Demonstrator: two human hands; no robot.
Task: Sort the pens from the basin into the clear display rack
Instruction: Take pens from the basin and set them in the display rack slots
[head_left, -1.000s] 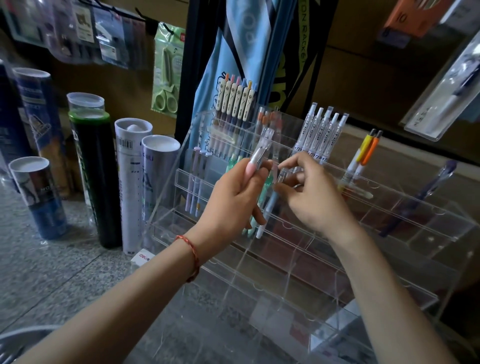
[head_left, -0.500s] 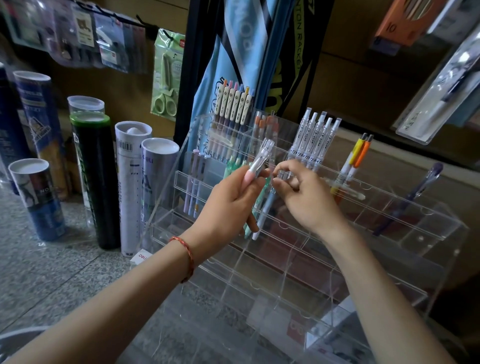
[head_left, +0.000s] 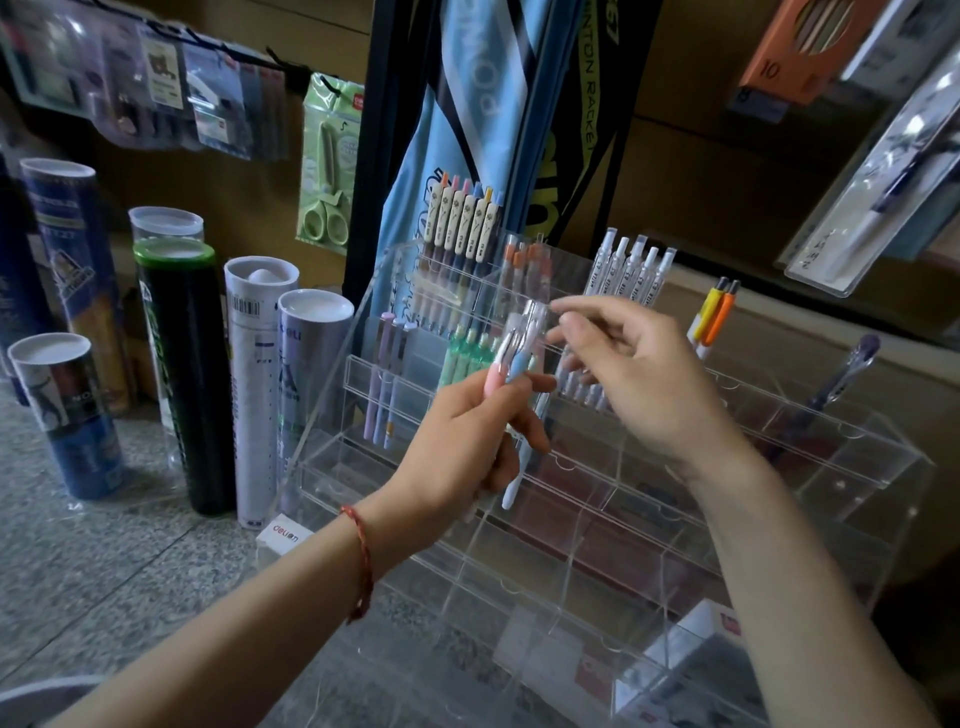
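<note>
Clutching pens (head_left: 521, 364) near upright, clips up, left hand (head_left: 457, 452) grip clamped round them, right hand (head_left: 644, 389) grip apart

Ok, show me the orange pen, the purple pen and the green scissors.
orange pen (head_left: 723, 314), head view, upper barrel
purple pen (head_left: 852, 365), head view, upper barrel
green scissors (head_left: 326, 161), head view, blades

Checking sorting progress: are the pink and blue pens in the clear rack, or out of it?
Out. The left hand holds the pink and blue pens in front of the clear display rack, not in any compartment.
</note>
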